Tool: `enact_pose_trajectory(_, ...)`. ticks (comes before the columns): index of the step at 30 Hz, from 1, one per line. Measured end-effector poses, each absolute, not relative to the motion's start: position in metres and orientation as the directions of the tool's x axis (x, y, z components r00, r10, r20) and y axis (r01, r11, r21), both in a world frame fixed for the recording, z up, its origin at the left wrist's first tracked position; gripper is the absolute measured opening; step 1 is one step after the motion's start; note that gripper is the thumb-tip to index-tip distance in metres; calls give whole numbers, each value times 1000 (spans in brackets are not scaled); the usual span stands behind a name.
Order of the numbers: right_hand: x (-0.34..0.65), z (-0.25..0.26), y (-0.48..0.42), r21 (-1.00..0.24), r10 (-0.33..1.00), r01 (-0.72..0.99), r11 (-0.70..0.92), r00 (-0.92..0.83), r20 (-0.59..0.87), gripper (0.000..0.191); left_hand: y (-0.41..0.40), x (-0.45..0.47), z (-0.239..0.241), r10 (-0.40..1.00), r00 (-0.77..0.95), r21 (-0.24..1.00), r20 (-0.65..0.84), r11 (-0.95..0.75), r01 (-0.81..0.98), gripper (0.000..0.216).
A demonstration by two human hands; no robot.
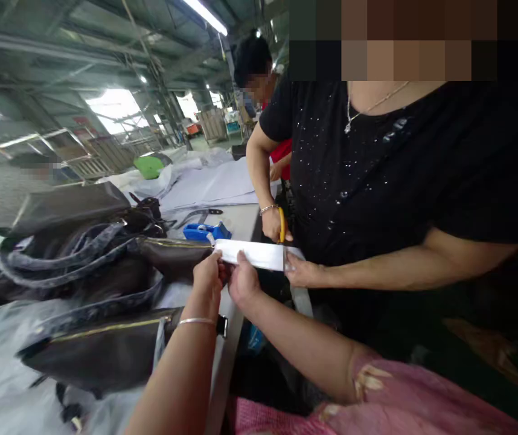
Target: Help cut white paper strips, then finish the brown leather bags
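Note:
My left hand (207, 277) and my right hand (242, 281) pinch the near end of a white strip (259, 254), side by side. The strip stretches out to the right, level over the table edge. A co-worker in a black top stands opposite; one of that person's hands (302, 272) holds the strip's far end, the other hand (273, 225) grips yellow-handled scissors (281, 225) at the strip. A dark brown bag (105, 347) with a gold zip lies just left of my left forearm.
A heap of dark bags and straps (82, 260) covers the table's left side. A blue tape dispenser (204, 231) and grey scissors (195, 215) lie behind the strip. Grey-white fabric (214, 181) is spread further back. Another person stands behind the co-worker.

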State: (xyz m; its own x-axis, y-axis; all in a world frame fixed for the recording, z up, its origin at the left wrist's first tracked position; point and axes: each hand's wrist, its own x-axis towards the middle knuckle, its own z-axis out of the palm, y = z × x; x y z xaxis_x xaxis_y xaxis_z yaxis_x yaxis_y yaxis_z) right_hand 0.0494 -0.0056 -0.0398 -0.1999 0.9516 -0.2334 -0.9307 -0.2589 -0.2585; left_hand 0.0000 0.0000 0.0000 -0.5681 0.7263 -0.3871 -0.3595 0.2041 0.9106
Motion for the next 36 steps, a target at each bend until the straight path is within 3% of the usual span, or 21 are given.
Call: enact_pose_trajectory(36,47,-35,-7,-232,954,-945,-230,-172,-246,33,1,-1,2,712,-555,896,-429,258,-362,23)
